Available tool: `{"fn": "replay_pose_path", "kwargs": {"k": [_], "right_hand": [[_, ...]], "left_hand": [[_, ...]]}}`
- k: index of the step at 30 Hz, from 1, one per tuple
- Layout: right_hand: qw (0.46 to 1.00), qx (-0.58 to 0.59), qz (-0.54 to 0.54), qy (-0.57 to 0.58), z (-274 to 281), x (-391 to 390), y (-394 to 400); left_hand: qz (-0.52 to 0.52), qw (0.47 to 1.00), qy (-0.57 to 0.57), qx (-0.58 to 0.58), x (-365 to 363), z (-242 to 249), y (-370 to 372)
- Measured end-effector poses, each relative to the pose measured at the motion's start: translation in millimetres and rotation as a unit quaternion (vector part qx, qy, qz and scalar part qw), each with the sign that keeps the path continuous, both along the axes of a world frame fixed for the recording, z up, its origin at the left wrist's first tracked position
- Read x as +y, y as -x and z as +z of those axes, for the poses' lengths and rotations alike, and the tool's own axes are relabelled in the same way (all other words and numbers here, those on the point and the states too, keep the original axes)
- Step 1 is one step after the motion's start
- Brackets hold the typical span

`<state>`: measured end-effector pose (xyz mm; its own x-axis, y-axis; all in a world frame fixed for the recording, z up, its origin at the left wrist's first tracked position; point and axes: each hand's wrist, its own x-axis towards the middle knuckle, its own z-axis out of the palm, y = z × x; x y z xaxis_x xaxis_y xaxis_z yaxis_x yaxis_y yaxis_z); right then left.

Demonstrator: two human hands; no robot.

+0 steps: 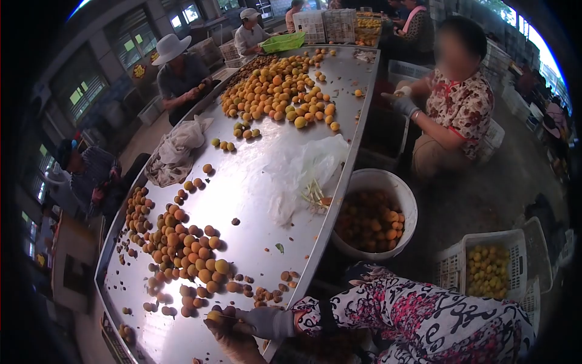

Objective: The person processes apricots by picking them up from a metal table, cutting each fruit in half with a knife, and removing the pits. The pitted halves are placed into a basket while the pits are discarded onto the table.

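Note:
At the bottom of the view, my left hand [237, 344] has its fingers closed around a yellowish apricot [215, 316] over the near end of the metal table [160, 343]. Right beside it is my right hand [270, 322], in a grey glove, its fingers bent in toward the same fruit. What the gloved fingertips pinch is dark and partly hidden. A patterned sleeve covers my right arm. Just beyond my hands lies a loose spread of orange and brownish apricots [193, 247], with small dark, shrivelled pieces [267, 296] near the table's right edge.
A larger apricot heap [273, 91] covers the table's far part. Clear plastic sheeting [297, 170] and a crumpled cloth [176, 151] lie midway. A white bucket [409, 212] of fruit and a crate [518, 249] stand right. Co-workers sit along both sides, one [454, 109] wearing gloves.

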<state>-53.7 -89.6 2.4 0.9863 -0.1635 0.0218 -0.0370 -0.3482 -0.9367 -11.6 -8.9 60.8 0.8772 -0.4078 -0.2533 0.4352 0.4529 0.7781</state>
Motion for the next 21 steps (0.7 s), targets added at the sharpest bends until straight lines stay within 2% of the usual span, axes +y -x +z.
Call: {"fn": "replay_pose_path", "kwargs": {"k": [2, 4, 6, 8, 9, 10, 12, 14, 16, 19, 21], "right_hand": [[0.999, -0.032, -0.012, -0.009, 1, -10, 1], [0.999, -0.025, 0.025, 0.005, 10, -18, 3], [0.998, -0.004, 0.029, 0.056, 22, -20, 6], [0.999, -0.026, -0.002, 0.045, 10, -11, 5], [0.998, -0.011, -0.014, 0.052, 8, -6, 5], [0.997, 0.004, -0.029, 0.065, 7, -4, 4], [0.996, 0.013, -0.051, 0.072, 8, -2, 4], [0.995, 0.007, -0.041, 0.09, 2, -5, 2], [0.993, 0.033, -0.037, 0.111, 6, -9, 2], [0.986, 0.051, -0.014, 0.155, 14, -12, 1], [0.99, 0.06, -0.006, 0.131, 10, -4, 2]], "left_hand": [[-0.012, 0.999, 0.0, -0.038, 4, -13, -14], [-0.02, 0.964, -0.13, -0.229, 20, -22, -23], [-0.037, 0.957, -0.144, -0.248, 23, -13, -21], [0.001, 0.964, -0.148, -0.222, 24, -25, -22], [-0.002, 0.992, -0.045, -0.118, 22, -33, -23], [-0.033, 0.998, 0.036, -0.046, 17, -30, -20], [-0.034, 0.994, 0.089, 0.05, 13, -34, -19], [-0.051, 0.988, 0.119, 0.079, 10, -32, -19], [-0.042, 0.992, 0.099, 0.073, 10, -34, -24], [-0.044, 0.999, 0.016, -0.012, 13, -26, -23], [-0.023, 1.0, -0.002, 0.009, 14, -28, -18]]}}
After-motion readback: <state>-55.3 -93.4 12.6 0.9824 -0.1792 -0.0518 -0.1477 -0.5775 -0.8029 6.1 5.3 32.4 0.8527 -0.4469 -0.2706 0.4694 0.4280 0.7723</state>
